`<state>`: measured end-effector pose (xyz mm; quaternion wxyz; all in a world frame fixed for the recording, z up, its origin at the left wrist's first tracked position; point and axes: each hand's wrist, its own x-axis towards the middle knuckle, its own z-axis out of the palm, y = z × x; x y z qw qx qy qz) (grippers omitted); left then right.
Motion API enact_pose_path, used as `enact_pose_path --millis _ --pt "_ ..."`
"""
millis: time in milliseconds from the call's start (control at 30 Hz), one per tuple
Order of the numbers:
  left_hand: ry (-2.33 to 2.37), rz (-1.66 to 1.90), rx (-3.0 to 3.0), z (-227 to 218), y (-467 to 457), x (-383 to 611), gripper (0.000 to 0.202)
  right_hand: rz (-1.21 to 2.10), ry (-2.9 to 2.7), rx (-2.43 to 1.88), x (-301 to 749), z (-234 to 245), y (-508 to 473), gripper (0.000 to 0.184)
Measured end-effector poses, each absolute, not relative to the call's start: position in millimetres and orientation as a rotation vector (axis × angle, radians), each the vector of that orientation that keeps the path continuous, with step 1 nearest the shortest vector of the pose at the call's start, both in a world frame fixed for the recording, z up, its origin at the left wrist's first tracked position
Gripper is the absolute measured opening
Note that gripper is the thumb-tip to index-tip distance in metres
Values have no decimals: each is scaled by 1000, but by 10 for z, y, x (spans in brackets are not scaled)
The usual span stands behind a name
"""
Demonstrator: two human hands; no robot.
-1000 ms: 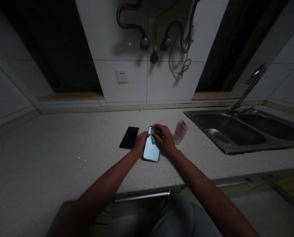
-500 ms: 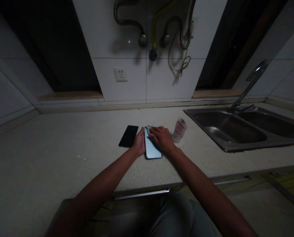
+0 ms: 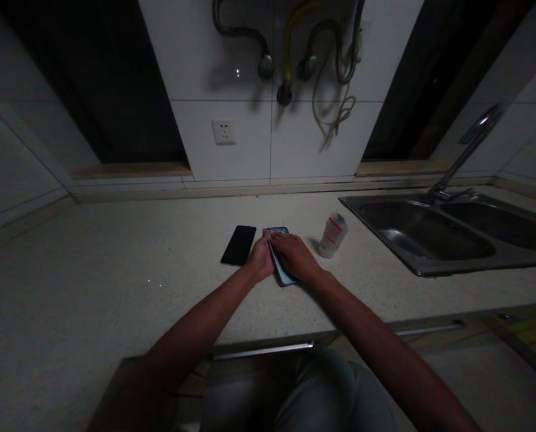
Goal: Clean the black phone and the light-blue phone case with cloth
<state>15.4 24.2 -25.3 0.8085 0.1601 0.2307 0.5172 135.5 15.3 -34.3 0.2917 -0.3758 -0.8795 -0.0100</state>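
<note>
A smartphone (image 3: 282,273) with a pale blue glossy face lies on the speckled stone countertop (image 3: 128,288), mostly covered by my hands. My left hand (image 3: 261,259) grips its left edge near the middle. My right hand (image 3: 295,255) lies flat across its upper part, fingers pointing left towards my left hand. Whether a small piece is under those fingers is hidden. A black smartphone (image 3: 238,245) lies face up just left of my left hand, not touched.
A small white bottle with red markings (image 3: 333,236) stands right of my right hand. Further right is a steel double sink (image 3: 416,231) with a tall faucet (image 3: 468,147). Tiled wall with a socket (image 3: 224,132) and hoses (image 3: 290,54) stands behind.
My right hand has moved down and left from the phone's top end to lie flat across it, covering more of the pale face. My left hand stays at the phone's left edge.
</note>
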Motion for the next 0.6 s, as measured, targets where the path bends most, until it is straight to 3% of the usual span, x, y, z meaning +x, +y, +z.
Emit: enact_pose_path --millis 367,600 --pt "524 1113 292 -304 388 51 62 200 -2397 -636 1449 -271 20 18" --pt "576 1154 326 -291 402 -4 63 294 -2363 -618 1606 -254 -21 23"
